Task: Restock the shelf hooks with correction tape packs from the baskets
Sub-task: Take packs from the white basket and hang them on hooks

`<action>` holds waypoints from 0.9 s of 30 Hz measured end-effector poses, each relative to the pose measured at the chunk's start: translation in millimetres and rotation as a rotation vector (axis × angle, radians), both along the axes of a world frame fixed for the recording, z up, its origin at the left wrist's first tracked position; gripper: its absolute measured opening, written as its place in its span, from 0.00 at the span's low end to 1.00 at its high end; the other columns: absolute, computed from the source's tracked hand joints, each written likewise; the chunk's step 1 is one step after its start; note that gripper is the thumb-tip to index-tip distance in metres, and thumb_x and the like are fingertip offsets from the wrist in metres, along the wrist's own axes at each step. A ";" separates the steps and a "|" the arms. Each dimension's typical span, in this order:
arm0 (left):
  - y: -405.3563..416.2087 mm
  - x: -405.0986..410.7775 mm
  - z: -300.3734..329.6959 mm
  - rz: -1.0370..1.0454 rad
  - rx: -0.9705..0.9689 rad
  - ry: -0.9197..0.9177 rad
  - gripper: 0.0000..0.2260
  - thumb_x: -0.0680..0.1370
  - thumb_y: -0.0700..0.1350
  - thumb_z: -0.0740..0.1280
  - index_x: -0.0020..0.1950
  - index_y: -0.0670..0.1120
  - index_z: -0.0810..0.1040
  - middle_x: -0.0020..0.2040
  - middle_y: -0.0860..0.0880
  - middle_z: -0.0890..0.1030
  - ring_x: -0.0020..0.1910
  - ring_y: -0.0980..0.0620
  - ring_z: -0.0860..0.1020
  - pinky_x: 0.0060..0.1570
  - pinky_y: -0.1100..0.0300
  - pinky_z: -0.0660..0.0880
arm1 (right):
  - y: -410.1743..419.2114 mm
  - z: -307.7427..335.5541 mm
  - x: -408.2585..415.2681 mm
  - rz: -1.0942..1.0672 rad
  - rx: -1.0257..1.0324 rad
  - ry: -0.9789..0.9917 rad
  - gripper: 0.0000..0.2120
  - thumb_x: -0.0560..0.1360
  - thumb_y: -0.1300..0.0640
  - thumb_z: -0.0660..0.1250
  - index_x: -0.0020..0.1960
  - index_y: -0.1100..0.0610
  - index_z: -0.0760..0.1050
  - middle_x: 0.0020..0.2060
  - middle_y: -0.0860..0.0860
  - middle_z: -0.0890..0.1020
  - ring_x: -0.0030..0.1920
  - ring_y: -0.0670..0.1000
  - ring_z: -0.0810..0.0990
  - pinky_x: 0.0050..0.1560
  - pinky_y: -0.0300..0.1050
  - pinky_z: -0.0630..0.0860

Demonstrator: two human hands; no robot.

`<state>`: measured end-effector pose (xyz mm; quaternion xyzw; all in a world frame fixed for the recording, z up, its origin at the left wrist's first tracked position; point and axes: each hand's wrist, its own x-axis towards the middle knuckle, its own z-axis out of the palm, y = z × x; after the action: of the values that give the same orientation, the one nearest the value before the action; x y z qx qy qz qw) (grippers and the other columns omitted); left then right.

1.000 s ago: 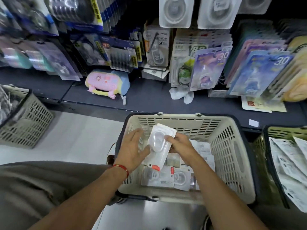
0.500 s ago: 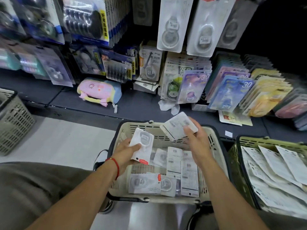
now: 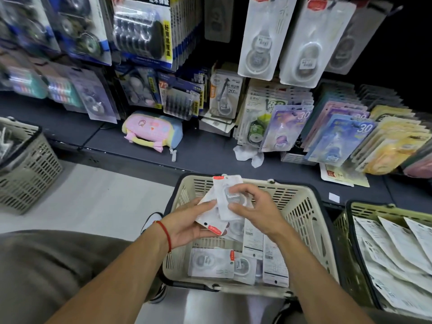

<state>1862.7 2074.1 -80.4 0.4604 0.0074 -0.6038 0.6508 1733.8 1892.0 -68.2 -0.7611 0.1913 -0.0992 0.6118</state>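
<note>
While two packs [image 3: 225, 202] are held together above the basket [image 3: 311, 232], one overlapping the other, they can be judged as light, flat blister cards: a thin white backing with a clear plastic bubble over the tape body and a red tab at one end. Little weight is to be expected, but the glossy faces are probably slippery against each other, so a fanned pair could slide apart if gripped loosely. The card edges look stiff enough to be pinched, while the bubble is likely to dent if squeezed; hold is best taken on the flat margins, with the hang hole, which is presumably at the tab end, left free for a hook. The lower pack is cradled in the left hand [image 3: 187, 226], thumb over its face and fingers curled beneath. The upper pack is pinched by the right hand [image 3: 254, 212] between thumb and fingertips near its bubble. More packs [image 3: 211, 263] lie loose in the basket below, some face down. Similar white packs [image 3: 257, 38] hang from the shelf above, and a second basket [image 3: 355, 209] of paper-backed goods stands to the right.
</note>
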 end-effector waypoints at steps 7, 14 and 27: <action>5.6 15.2 0.0 -0.106 0.086 -0.165 0.25 0.76 0.21 0.64 0.66 0.42 0.80 0.62 0.36 0.84 0.55 0.39 0.86 0.45 0.43 0.85 | -31.5 14.1 -13.5 0.159 -0.054 0.278 0.52 0.72 0.54 0.82 0.84 0.38 0.52 0.83 0.33 0.48 0.81 0.40 0.54 0.82 0.52 0.58; 1.9 19.7 0.1 0.003 0.081 -0.204 0.06 0.78 0.50 0.72 0.51 0.52 0.88 0.49 0.48 0.87 0.45 0.50 0.85 0.39 0.55 0.81 | -30.7 1.3 -7.8 0.284 -0.097 0.283 0.44 0.68 0.57 0.80 0.77 0.36 0.66 0.68 0.33 0.78 0.69 0.38 0.75 0.71 0.49 0.74; 2.9 -7.2 -33.7 0.047 0.201 -0.379 0.27 0.81 0.38 0.72 0.74 0.59 0.69 0.65 0.47 0.84 0.64 0.42 0.83 0.55 0.39 0.83 | 8.5 -71.9 23.4 0.183 0.190 0.389 0.26 0.70 0.34 0.74 0.66 0.39 0.77 0.56 0.40 0.86 0.54 0.44 0.86 0.47 0.41 0.84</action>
<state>1855.5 2076.9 -114.1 0.6279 -0.0440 -0.4874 0.6052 1757.2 1900.5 -140.2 -0.7190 0.2442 0.1235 0.6389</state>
